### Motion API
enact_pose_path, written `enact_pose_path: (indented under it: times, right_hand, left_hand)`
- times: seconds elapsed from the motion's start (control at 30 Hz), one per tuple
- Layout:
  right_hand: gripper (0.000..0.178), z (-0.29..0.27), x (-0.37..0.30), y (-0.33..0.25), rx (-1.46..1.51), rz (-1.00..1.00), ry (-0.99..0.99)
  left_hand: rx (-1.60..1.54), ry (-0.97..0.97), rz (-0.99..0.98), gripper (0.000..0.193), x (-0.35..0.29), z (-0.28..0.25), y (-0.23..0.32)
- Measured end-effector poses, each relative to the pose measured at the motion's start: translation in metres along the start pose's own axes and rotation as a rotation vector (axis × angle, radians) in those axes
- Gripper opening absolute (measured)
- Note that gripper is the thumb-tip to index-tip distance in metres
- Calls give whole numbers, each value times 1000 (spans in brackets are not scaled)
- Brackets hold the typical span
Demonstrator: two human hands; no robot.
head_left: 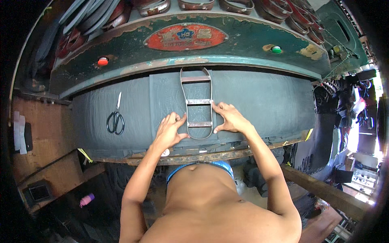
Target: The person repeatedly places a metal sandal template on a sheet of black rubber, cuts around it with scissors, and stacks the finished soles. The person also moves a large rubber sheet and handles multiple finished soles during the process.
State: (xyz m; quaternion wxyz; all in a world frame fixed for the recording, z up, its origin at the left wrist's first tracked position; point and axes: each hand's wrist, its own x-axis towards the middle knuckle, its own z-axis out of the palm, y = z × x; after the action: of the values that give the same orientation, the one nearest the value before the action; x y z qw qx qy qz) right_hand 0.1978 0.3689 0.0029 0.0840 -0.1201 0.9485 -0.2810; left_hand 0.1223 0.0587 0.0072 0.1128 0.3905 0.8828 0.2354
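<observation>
A sole-shaped metal cutting die (199, 101) with several crossbars stands on a dark rubber sheet (168, 91) on the flat bed. My left hand (170, 129) is at its lower left edge, thumb and forefinger tips against the metal. On the opposite side my right hand (231, 118) touches the rim, forefinger higher up and thumb near the rounded lower end. Between them the two hands hold the die, each with its other fingers curled. Black-handled scissors (116, 117) lie to the left, blades pointing away from me.
Beyond the bed runs a worn green machine beam (133, 50) with a red button (103, 61) and a green button (276, 49). More metal dies (237, 5) line its top. A wooden surface (44, 125) is at left. A person's limb (324, 222) shows at lower right.
</observation>
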Motion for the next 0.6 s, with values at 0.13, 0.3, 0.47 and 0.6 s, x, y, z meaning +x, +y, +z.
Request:
enact_pose_path:
  times: [0.13, 0.3, 0.47, 0.6]
  right_hand:
    - [114, 4, 6, 3, -29, -14, 31]
    - [111, 6, 5, 4, -25, -10, 68]
    - [109, 6, 5, 1, -31, 12, 62]
    - [109, 4, 5, -1, -11, 21, 47]
  left_hand:
    - [53, 59, 14, 88, -1, 4, 3]
    - [51, 54, 4, 87, 1, 5, 5]
    - [49, 44, -4, 86, 1, 4, 5]
    - [52, 32, -21, 86, 2, 4, 5]
